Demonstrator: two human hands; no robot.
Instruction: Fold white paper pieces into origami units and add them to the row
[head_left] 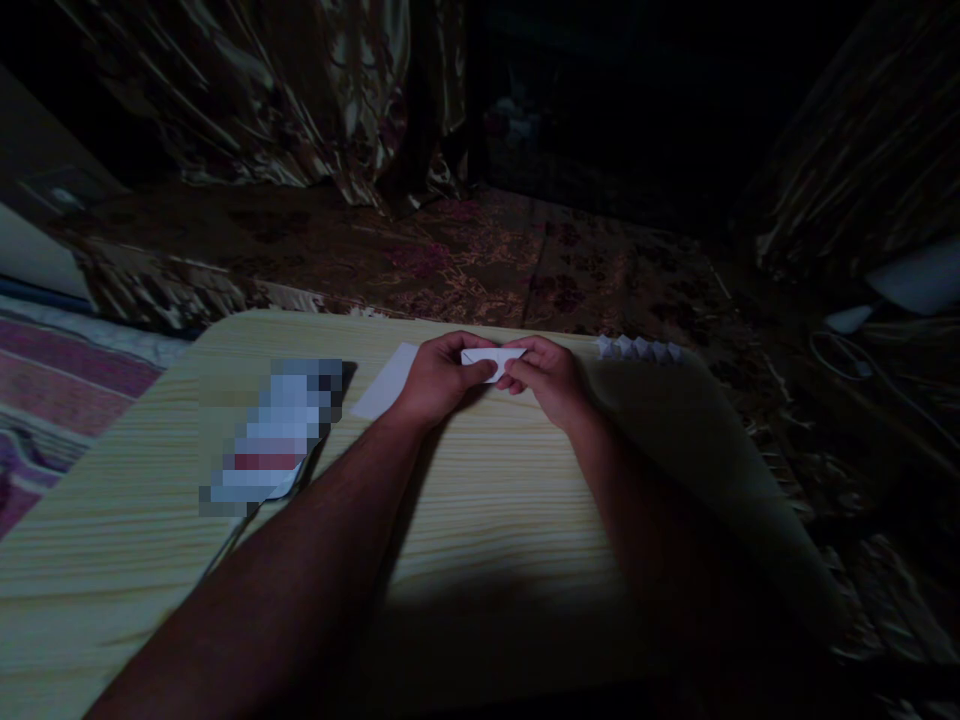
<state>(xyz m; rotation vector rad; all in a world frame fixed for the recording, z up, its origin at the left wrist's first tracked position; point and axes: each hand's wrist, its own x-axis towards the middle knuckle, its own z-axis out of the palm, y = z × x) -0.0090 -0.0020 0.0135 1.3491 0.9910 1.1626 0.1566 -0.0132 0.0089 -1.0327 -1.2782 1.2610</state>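
Note:
Between my two hands, just above the far part of the table, is a small folded white paper [490, 362] with diagonal creases running in from its upper corners. My left hand [441, 378] grips its left end, thumb on the front face. At the other end, my right hand [551, 375] pinches the paper between thumb and fingers. Some fingertips are hidden behind it. A flat white sheet of paper [382, 385] lies on the table beside my left hand, partly covered by it. Several small folded paper pieces [639, 349] stand in a row to the right of my right hand.
The light wood table [495, 500] has rounded corners. On its left lies a phone-like device [274, 430], blurred out, with a cable [221, 550] leading toward me. Behind the table is a patterned cloth-covered surface [450, 250] below curtains [360, 90]. Striped fabric [56, 390] lies at left.

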